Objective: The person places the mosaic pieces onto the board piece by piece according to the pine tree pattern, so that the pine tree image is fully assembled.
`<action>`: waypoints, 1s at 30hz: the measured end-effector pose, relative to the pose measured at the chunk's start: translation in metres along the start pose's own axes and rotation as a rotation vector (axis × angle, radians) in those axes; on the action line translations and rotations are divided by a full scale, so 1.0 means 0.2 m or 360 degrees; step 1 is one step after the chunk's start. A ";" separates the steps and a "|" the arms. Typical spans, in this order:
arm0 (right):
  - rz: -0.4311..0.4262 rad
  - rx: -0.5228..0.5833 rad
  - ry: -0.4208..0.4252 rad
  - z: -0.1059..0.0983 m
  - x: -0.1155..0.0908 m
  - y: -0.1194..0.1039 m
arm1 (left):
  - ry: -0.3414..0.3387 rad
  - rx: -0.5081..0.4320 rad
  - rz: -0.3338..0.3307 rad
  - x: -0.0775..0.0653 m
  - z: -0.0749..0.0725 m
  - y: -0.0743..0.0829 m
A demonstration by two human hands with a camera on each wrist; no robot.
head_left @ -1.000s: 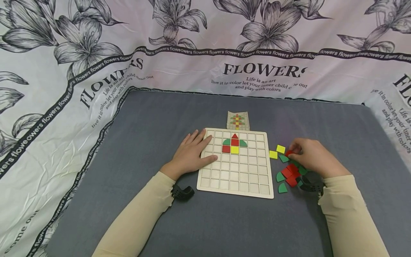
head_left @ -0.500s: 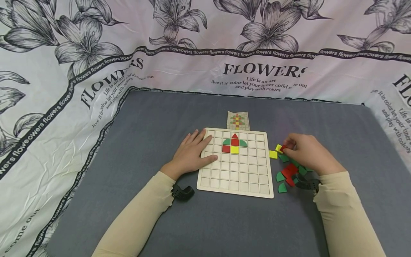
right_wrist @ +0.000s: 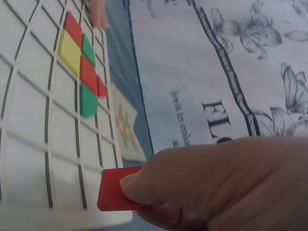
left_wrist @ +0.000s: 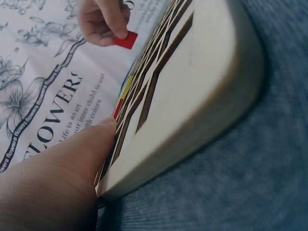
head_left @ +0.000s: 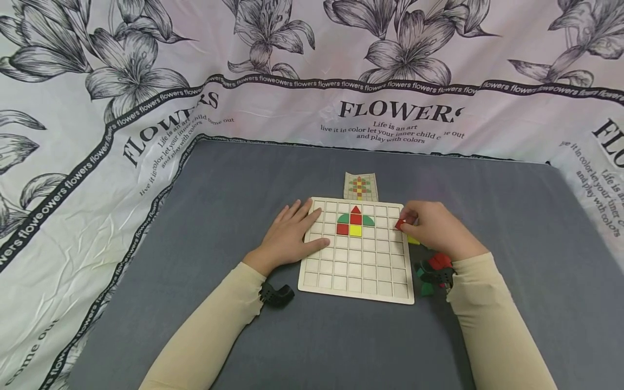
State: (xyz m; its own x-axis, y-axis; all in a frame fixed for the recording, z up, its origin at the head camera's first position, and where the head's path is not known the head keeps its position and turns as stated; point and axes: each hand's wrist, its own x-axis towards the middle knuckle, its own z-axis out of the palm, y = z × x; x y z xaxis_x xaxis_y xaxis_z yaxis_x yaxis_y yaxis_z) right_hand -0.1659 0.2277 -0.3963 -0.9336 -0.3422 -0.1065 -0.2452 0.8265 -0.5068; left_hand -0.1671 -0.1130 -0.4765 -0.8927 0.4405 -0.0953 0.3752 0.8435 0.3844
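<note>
- Grey cloth (head_left: 244,341) lies beneath the grip.
- Red tile (right_wrist: 109,192): pinched by the right hand (head_left: 436,230); I judge it light, rigid, smooth, best held by opposite sides, one edge free.
- Board (head_left: 356,271): below and left of the grip; left hand (head_left: 291,235) rests spread across its far side, grasping nothing.
- Loose tiles (head_left: 441,261): beneath the gripping wrist.

desk (head_left: 341,341): dark grey | board (head_left: 355,255): pale cream, square grid | held tile (right_wrist: 113,190): plain red | set pieces (head_left: 356,220): red, green, yellow | card (head_left: 361,187): tan, red-green-yellow motif | sleeves (head_left: 209,325): beige | wrist devices (head_left: 277,294): black | hanging cloth (head_left: 312,65): whitish-pink, black line-drawn flowers, lettering
</note>
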 end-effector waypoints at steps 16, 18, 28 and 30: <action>-0.0124 -0.0028 -0.0061 0.10 0.09 -0.09 | -0.0001 0.0024 -0.0008 0.00 0.01 0.00; -0.0139 -0.0026 -0.0061 0.11 0.11 -0.11 | 0.0007 0.0019 -0.0004 0.00 0.01 0.00; -0.0179 -0.0011 -0.0107 0.14 0.13 -0.15 | 0.0011 -0.0008 0.0015 0.00 0.01 0.00; -0.0192 -0.0003 -0.0109 0.15 0.13 -0.15 | 0.0012 -0.0007 0.0018 0.00 0.01 0.00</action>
State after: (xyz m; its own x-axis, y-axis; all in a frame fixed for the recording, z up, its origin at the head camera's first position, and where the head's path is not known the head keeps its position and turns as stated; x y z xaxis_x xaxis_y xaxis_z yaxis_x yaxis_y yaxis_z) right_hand -0.1758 0.1802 -0.4091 -0.8772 -0.4688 -0.1031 -0.3552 0.7784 -0.5176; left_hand -0.1664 -0.1131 -0.4781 -0.8904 0.4474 -0.0840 0.3840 0.8373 0.3893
